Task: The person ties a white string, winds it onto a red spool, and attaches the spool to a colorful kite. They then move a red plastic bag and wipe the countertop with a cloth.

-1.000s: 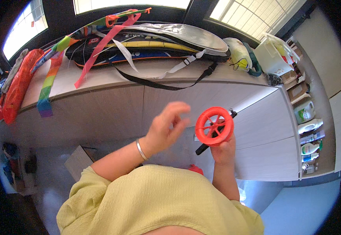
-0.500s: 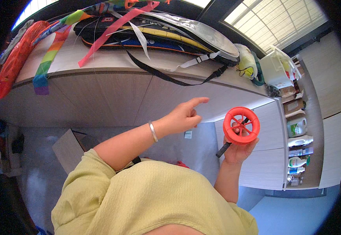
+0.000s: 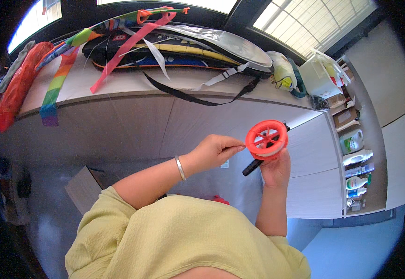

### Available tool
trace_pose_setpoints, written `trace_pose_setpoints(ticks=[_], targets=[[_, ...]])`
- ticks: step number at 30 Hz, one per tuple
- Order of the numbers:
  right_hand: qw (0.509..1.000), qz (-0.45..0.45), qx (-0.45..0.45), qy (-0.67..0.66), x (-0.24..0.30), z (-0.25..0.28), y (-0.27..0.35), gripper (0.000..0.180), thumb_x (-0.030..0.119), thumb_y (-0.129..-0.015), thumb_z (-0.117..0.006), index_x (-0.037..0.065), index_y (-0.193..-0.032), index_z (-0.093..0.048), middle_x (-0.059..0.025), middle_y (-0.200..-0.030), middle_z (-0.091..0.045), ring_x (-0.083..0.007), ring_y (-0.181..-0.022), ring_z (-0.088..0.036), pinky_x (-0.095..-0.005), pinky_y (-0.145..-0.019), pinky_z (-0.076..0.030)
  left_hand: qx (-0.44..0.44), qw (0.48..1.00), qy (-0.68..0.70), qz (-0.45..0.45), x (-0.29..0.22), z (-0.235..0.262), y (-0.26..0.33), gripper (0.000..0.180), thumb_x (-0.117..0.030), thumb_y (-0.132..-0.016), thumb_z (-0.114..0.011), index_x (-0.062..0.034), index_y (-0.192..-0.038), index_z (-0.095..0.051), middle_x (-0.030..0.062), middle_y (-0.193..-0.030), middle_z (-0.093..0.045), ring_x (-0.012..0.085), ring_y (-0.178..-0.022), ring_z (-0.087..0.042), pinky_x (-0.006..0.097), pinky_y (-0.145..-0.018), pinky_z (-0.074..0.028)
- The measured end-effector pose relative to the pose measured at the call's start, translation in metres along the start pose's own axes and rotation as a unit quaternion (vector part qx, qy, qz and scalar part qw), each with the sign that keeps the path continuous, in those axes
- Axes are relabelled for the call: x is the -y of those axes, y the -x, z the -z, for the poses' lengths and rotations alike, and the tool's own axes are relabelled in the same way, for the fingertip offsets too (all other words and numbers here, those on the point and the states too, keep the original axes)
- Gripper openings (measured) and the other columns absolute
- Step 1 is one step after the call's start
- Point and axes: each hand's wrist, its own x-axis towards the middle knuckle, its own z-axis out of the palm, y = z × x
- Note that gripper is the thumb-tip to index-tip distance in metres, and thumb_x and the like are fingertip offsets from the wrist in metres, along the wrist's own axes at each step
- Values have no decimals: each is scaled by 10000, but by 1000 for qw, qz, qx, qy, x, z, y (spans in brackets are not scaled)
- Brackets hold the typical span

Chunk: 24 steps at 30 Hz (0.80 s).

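My right hand (image 3: 275, 168) grips the black handle (image 3: 252, 168) of a round red kite reel (image 3: 266, 139) and holds it up in front of the white counter front. My left hand (image 3: 214, 151), with a silver bangle on its wrist, reaches in from the left. Its fingertips are pinched together right at the reel's left rim. Any line between them is too thin to see. My yellow-green shirt (image 3: 179, 242) fills the lower middle of the view.
A long white counter (image 3: 118, 83) carries kites with a rainbow tail (image 3: 56, 86) and a pink tail (image 3: 128, 46), a black strap (image 3: 188, 95) and a white container (image 3: 319, 76). Red fabric (image 3: 16, 90) lies far left. Shelves with bottles (image 3: 354, 156) stand right. A cardboard box (image 3: 84, 188) sits on the floor.
My left hand has gone from open and spread, left of the reel, to pinched at the reel's rim. The reel has swung right, then back down toward the middle.
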Motion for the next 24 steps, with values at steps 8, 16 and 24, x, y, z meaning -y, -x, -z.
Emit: trace_pose_setpoints(ticks=[8,16,24], targets=[[900,100,15,423,-16,-15,-14,551,186,-702,-835,36,-1082,-465,-32,-916,-596,-112,-826,-566,-272,-763,-480,0,988,-140,-69,-35,18,13,105,-94,-832,-660,-25,-911,-670,102,-722,-590,229,-598,-597,319,-572,-483],[866,29,87,492,-17,-11,-4,580,216,-662,-862,43,-1074,-492,-35,-924,-606,-100,-838,-569,-262,-749,-486,64,946,-271,-165,-66,50,7,107,-94,-772,-690,-52,-837,-617,87,-872,-575,272,-763,-592,363,-667,-498],[892,-40,195,407,-22,-15,16,595,221,-628,-879,61,-1064,-508,-39,-958,-610,-104,-873,-582,-290,-772,-492,126,938,-232,-224,-76,65,-9,167,-130,-753,-714,-85,-855,-589,99,-1110,-563,310,-1050,-544,409,-889,-455]])
